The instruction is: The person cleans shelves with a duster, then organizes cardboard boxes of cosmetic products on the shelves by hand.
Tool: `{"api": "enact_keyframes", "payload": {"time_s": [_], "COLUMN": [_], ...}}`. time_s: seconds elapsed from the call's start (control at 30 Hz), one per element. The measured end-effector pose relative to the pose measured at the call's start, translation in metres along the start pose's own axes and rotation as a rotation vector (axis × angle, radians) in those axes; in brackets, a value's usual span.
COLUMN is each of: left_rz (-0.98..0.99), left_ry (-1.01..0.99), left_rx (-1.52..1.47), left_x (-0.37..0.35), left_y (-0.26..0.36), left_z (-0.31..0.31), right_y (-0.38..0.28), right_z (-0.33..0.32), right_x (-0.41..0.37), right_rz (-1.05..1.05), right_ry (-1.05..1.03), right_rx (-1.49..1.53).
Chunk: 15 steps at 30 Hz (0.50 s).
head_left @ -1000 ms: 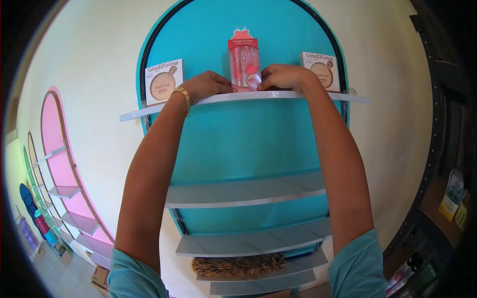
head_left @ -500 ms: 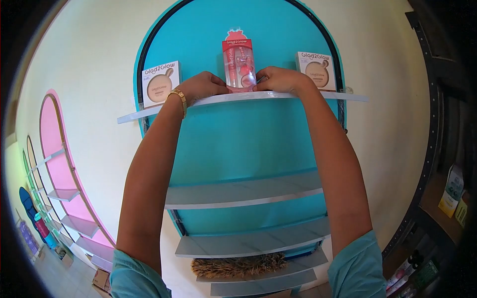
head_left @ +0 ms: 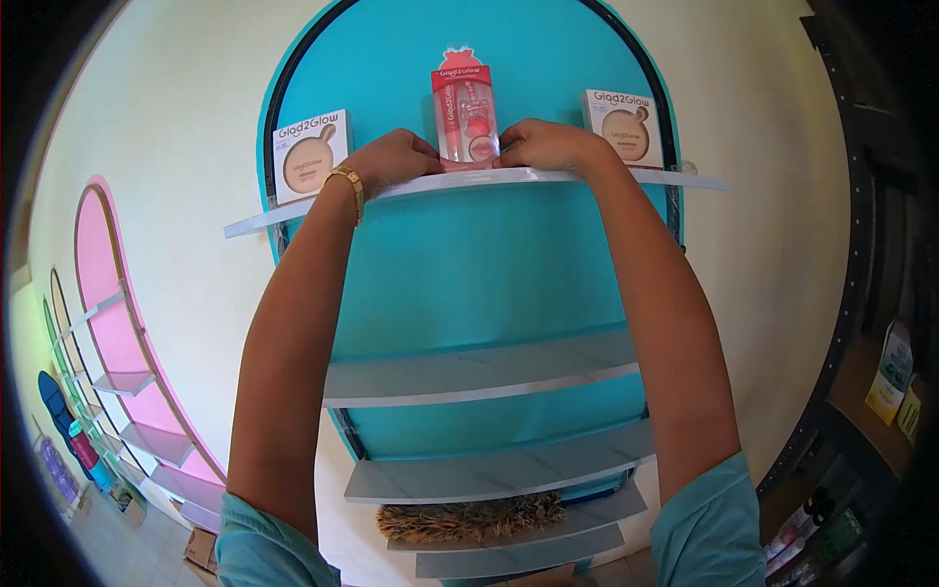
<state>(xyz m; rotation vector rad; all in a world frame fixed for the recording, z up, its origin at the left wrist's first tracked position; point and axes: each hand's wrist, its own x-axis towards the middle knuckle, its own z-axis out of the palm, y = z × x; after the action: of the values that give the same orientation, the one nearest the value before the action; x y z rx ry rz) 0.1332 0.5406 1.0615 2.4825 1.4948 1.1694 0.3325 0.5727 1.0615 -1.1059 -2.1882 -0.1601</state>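
A red and clear Glad2Glow box (head_left: 466, 117) stands upright at the middle of the top white shelf (head_left: 411, 186). My left hand (head_left: 393, 158) holds its lower left edge, fingers closed against it. On the other side, my right hand (head_left: 544, 147) pinches the lower right edge. A white Glad2Glow compact box (head_left: 309, 158) stands on the shelf to the left of my left hand. Another white compact box (head_left: 624, 127) stands on the right, partly behind my right wrist.
Lower grey shelves (head_left: 479, 377) sit beneath, with a brown fluffy duster (head_left: 469, 519) near the bottom. Pink-backed shelves (head_left: 127, 382) are at the left. A dark rack (head_left: 866, 411) with packets and bottles is at the right.
The view has shifted slightly, so the top shelf and boxes appear a little higher and to the left. Both hands remain at the red box's lower edges.
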Motion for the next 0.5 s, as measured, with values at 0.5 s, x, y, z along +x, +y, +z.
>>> {"api": "enact_keyframes", "payload": {"time_s": [0.5], "left_rz": [0.038], "left_ry": [0.088], "left_rx": [0.01], "left_x": [0.003], "left_y": [-0.006], "left_z": [0.003], "right_y": [-0.001], "right_z": [0.001], "right_x": [-0.001], "right_rz": [0.048], "right_ry": [0.019], "right_rx": [0.078]}}
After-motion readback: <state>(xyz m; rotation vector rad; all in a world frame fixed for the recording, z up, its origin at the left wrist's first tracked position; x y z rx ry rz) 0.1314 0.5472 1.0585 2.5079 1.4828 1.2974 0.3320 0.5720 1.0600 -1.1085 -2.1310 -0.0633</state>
